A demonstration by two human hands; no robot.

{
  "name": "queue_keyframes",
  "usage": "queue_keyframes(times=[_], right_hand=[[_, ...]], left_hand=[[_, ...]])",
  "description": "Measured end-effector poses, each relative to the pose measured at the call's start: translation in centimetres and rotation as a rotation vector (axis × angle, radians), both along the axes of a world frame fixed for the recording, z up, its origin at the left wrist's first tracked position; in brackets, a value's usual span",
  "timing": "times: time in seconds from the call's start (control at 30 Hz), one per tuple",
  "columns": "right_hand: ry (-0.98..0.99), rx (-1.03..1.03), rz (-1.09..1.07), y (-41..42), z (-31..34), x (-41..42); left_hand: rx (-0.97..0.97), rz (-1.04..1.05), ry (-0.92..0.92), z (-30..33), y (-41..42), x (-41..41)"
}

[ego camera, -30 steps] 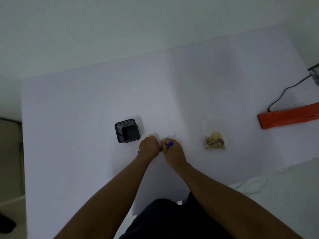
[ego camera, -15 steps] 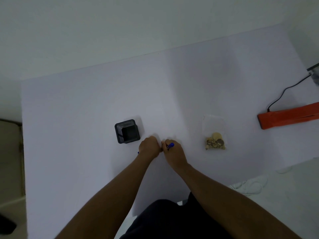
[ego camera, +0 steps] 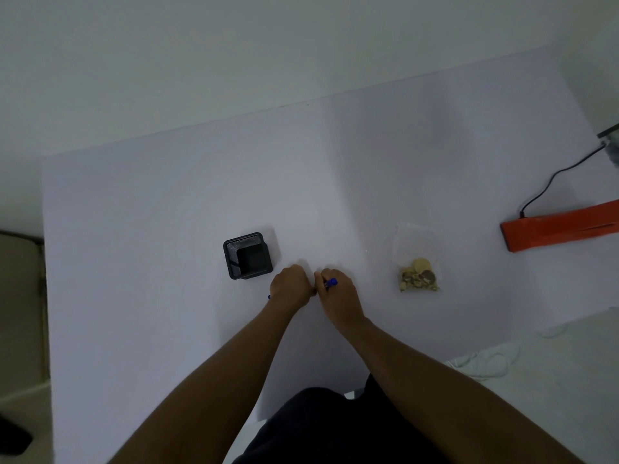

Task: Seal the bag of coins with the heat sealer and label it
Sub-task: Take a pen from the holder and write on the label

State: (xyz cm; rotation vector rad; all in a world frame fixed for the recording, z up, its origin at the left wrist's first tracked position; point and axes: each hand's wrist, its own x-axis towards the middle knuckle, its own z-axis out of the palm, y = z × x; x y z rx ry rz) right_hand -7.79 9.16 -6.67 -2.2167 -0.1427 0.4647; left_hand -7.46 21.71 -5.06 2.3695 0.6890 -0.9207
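- White tabletop (ego camera: 167,229) fills most of the head view; pale wall behind it, dim light throughout.
- Left hand (ego camera: 290,287) and right hand (ego camera: 338,298) meet knuckle to knuckle near the table's middle, both fists curled round a blue pen (ego camera: 331,283).
- Pen: one blue end shows above the right hand's fingers, a second blue tip pokes out at the left hand's outer edge. Each hand grips its own end; whether a cap is on or off cannot be told.
- Black square pen holder (ego camera: 248,255) stands upright just left of and beyond the left hand, not touching it.
- Clear bag of coins (ego camera: 418,262) lies flat on the table to the right of the hands, apart from them; coins (ego camera: 418,279) bunched at its near end. Top edge too faint to judge as sealed or not.
- Orange heat sealer (ego camera: 559,226) rests at the far right edge, well apart from the bag, black cord (ego camera: 549,182) running from its left end.
- White cable (ego camera: 485,363) lies loosely on the surface at lower right.
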Motion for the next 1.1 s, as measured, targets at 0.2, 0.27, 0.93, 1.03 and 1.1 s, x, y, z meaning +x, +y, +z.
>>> queue_keyframes(times=[0.2,0.27,0.93,1.03,1.1], right_hand=[[-0.018,-0.008,0.008,-0.2,0.41,0.11],[-0.017,-0.021,0.01,-0.25,0.34,0.07],[-0.084,0.001,-0.037,-0.38,0.33,-0.11],[-0.08,0.024,-0.049,-0.29,0.43,-0.1],[-0.068,0.054,-0.049,-0.01,0.88,0.07]], left_hand=[[-0.01,0.003,0.009,0.14,0.03,0.09],[-0.012,0.001,0.01,0.27,0.01,0.09],[-0.011,-0.023,0.013,0.64,0.06,0.06],[-0.007,-0.036,0.012,0.58,0.07,0.06],[0.005,-0.046,0.003,0.71,-0.01,0.07]])
